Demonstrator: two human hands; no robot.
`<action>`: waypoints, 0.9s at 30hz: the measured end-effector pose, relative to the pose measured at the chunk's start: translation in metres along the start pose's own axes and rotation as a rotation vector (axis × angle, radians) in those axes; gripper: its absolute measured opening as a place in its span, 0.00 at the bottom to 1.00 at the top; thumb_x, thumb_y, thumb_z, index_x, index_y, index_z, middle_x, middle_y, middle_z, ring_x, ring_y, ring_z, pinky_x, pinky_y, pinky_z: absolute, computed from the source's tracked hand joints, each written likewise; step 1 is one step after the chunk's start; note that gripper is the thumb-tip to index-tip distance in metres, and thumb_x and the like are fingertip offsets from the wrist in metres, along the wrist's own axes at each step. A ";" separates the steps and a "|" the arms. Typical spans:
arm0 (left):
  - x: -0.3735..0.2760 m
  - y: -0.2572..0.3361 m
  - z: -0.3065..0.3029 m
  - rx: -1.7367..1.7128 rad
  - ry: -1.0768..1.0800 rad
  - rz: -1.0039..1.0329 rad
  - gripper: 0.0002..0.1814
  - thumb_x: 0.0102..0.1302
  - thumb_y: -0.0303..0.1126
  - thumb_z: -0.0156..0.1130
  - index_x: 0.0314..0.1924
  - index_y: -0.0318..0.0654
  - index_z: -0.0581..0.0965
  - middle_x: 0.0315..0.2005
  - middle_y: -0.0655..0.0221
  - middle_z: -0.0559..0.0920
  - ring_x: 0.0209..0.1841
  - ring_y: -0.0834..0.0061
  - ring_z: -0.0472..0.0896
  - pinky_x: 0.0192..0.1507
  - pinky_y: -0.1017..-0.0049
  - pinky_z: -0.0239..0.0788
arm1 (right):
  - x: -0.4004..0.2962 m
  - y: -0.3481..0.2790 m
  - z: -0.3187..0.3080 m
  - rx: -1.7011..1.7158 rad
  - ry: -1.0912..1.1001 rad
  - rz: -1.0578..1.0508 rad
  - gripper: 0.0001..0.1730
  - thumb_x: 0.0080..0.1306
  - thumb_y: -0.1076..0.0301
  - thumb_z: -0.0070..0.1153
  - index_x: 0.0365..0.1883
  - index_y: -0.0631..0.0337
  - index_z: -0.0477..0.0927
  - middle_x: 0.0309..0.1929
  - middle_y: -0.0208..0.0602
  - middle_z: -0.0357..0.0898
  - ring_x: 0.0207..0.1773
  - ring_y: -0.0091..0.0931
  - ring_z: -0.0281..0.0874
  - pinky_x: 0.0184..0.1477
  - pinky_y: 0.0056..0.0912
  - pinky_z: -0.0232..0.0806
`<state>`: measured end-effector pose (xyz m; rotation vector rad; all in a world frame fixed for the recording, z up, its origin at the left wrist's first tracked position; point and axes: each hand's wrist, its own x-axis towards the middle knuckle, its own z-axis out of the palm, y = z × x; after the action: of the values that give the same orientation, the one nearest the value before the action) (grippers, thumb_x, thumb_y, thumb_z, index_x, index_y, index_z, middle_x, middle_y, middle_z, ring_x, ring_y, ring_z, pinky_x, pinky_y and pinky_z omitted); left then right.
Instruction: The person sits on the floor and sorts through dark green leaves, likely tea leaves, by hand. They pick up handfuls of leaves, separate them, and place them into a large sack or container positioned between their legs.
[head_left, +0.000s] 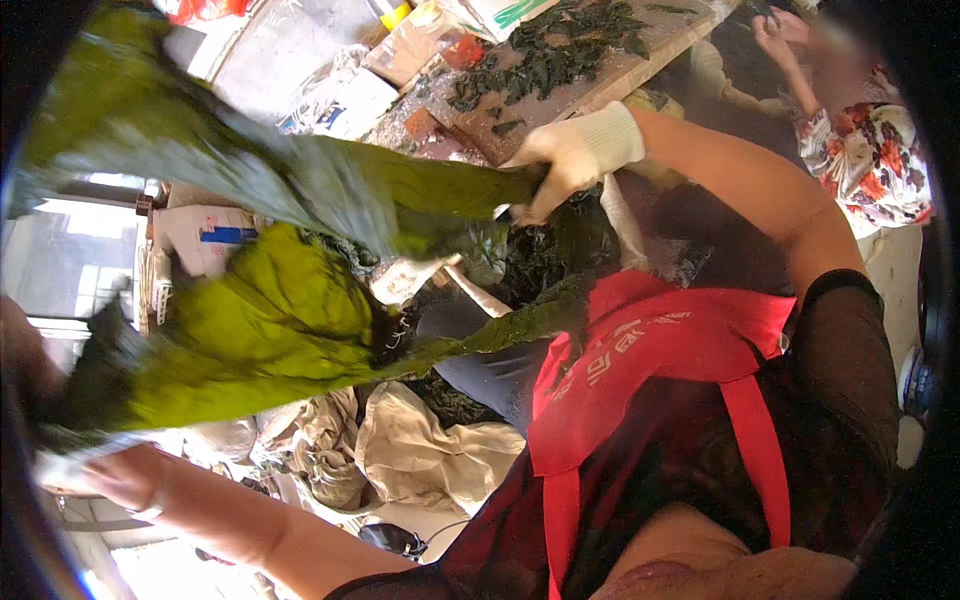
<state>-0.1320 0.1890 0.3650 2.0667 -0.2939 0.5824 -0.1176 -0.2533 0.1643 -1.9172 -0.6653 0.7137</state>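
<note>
Broad, wet-looking sheets of green-brown kelp (300, 307) stretch across the left half of the view, partly blurred. My right hand (574, 157), in a pale knitted work glove, grips a gathered end of the upper sheet (442, 184). My left arm reaches to the lower left rim, where my left hand (64, 465) is blurred and partly hidden at the kelp's edge. Its fingers cannot be made out. A narrow strip of kelp (517, 319) runs toward my red apron (637, 367). Beneath my right hand lies a dark, crumpled mass of seaweed (536, 262).
Dark seaweed pieces (547, 56) are scattered on a wooden table (667, 45), beside a cardboard box (409, 45). Another person in a floral top (870, 161) is at the upper right. Cloth sacks (435, 442) lie below, and a white carton (195, 240) stands at left.
</note>
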 end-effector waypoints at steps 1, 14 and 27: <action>-0.016 -0.004 0.008 -0.052 -0.024 -0.040 0.07 0.60 0.26 0.54 0.39 0.35 0.73 0.38 0.61 0.77 0.24 0.69 0.79 0.20 0.79 0.61 | -0.008 0.019 -0.006 0.045 0.047 0.043 0.14 0.62 0.66 0.63 0.42 0.66 0.81 0.35 0.31 0.83 0.38 0.20 0.77 0.41 0.28 0.69; -0.173 -0.098 0.144 -0.495 -0.865 -0.834 0.05 0.63 0.24 0.52 0.38 0.32 0.73 0.38 0.61 0.77 0.23 0.71 0.82 0.17 0.80 0.65 | -0.132 0.033 -0.088 0.135 0.245 0.361 0.04 0.61 0.70 0.53 0.29 0.60 0.75 0.16 0.22 0.60 0.16 0.15 0.55 0.16 0.24 0.49; -0.121 -0.012 0.306 -0.836 -1.119 -0.066 0.26 0.63 0.28 0.60 0.61 0.33 0.69 0.43 0.67 0.79 0.37 0.80 0.75 0.40 0.80 0.69 | -0.042 -0.084 -0.031 -0.421 -0.159 0.170 0.16 0.65 0.60 0.55 0.40 0.66 0.81 0.23 0.38 0.79 0.25 0.24 0.73 0.30 0.31 0.67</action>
<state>-0.1423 -0.0662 0.1570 1.3537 -0.9132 -0.7163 -0.1364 -0.2669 0.2604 -2.3407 -0.8069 0.8933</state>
